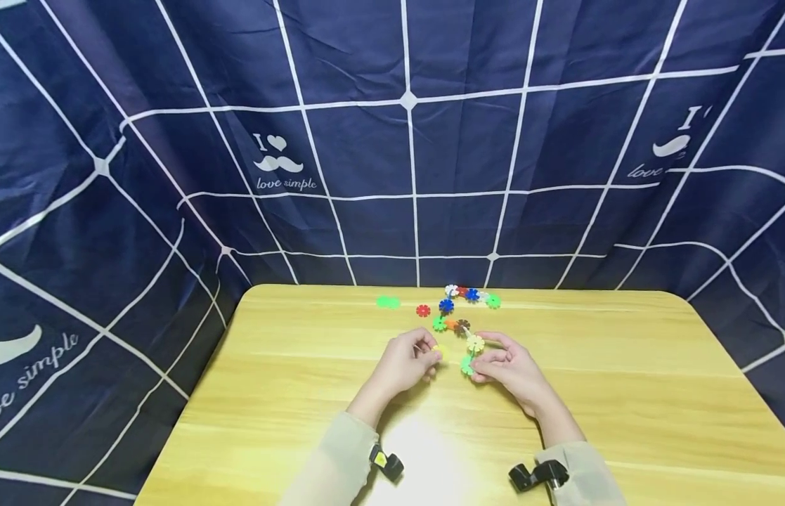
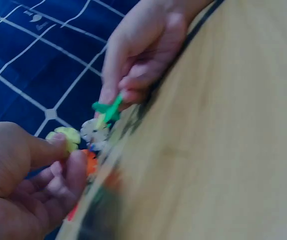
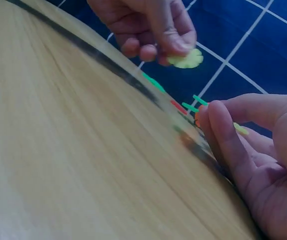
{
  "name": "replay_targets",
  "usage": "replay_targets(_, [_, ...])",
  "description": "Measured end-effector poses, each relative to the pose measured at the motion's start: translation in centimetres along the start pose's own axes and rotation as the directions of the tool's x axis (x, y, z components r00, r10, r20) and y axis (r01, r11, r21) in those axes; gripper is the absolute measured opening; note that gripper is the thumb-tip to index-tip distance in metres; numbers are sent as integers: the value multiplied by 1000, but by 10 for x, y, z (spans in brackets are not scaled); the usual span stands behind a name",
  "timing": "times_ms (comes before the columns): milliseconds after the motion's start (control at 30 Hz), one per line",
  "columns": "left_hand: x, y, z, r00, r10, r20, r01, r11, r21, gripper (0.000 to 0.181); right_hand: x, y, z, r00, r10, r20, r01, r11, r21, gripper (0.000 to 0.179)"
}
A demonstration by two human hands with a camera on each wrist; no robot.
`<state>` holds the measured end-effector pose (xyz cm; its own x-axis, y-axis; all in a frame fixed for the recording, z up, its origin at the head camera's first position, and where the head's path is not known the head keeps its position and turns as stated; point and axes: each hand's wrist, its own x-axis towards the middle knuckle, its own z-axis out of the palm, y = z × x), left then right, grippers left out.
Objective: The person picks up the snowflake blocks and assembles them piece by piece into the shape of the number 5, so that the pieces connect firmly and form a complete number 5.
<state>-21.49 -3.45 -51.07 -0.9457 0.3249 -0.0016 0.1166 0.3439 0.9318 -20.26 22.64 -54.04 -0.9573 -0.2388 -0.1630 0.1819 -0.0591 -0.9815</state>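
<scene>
My left hand [image 1: 401, 364] pinches a loose yellow snowflake disc [image 2: 67, 137], a flat notched interlocking piece, between thumb and fingers. Just to its right, my right hand [image 1: 512, 371] grips the near end of a disc chain [image 1: 463, 326] at a green disc [image 1: 467, 365]. Beyond that green piece comes a pale yellow disc [image 1: 475, 344], then brown, orange, green and blue ones. From there the chain bends right across the back, ending in another green disc [image 1: 493, 301]. A small gap separates the loose yellow disc from the chain's held end.
Behind the left hand, a red disc [image 1: 422, 310] and some green discs [image 1: 388, 301] lie loose on the wooden table [image 1: 291, 393]. A dark blue curtain [image 1: 360, 154] with white grid lines stands around the table's back and sides.
</scene>
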Motion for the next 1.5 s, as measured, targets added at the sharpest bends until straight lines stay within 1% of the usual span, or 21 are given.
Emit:
replay_targets(67, [-2,0,8,1000,-8,12,9,996,-94,10,-1,0,1,1000,9,-17,-8,1000,19,77])
replay_targets(133, [-3,0,14,1000,-11,15,13,989,-145,9,-2,0,1,1000,11,-25,-10,999,37,78])
replay_targets(200, [-4,-1,19,1000,-11,22,15,987,-159,10,-3,1,2,1000,11,-27,-10,999,48,77])
replay_targets(300, [-5,-3,23,999,-3,36,8,988,-155,10,-2,2,3,1000,3,-14,-2,999,51,76])
replay_targets(400, [-5,-4,26,999,13,45,-6,990,-138,9,0,2,4,1000,-4,-14,4,999,52,74])
replay_targets(467, [-5,-4,27,999,32,38,-28,994,-107,10,1,3,4,1000,-6,-13,7,999,53,74])
replay_targets(567, [-6,-6,28,997,77,8,-77,997,-4,11,2,4,5,1000,-9,-5,9,998,57,75])
replay_targets(667, [-7,-8,30,992,123,-20,-121,988,97,12,2,5,5,1000,-13,3,12,998,66,74])
replay_targets(700, [-6,-9,30,990,139,-27,-135,983,124,13,3,5,5,1000,-14,3,13,998,69,74])
replay_targets(767, [-6,-10,31,986,161,-34,-154,977,145,13,3,5,4,1000,-15,3,15,997,72,74])
replay_targets(867, [-6,-12,31,984,175,-41,-167,975,149,13,3,5,3,1000,-13,0,13,997,73,74])
replay_targets(1067, [-4,-14,31,988,147,-43,-142,985,99,12,2,3,2,1000,-10,5,10,998,68,74])
replay_targets(1300, [-4,-14,31,990,139,-12,-138,988,66,13,2,3,2,1000,-7,5,7,998,70,73])
replay_targets(1500, [-5,-15,31,988,154,17,-155,987,51,14,3,4,2,1000,-10,6,9,998,65,73])
